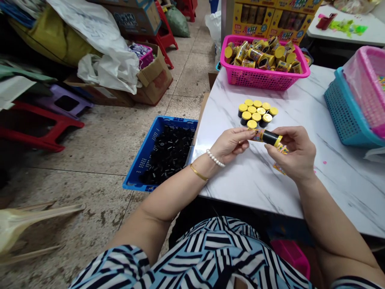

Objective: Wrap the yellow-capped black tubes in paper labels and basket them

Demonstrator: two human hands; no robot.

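Between my two hands, over the near part of the table, lies a small black canister (270, 138) with a yellow lid, tilted on its side. My right hand (296, 152) grips it at the lid end. My left hand (236, 140) pinches a colourful printed label (258, 135) at the canister's other end; how far the label goes around it I cannot tell. Under my right hand, more printed labels (279, 167) lie partly hidden on the tabletop. Just beyond my hands, several black canisters with yellow lids (256, 116) stand upright in a close group.
A pink basket (264, 82) full of labelled canisters stands at the table's (337, 176) far side, before stacked printed boxes (252, 18). Blue and pink baskets (345, 116) sit at the right. On the floor left of the table, a blue crate (144, 156) holds many black pieces.
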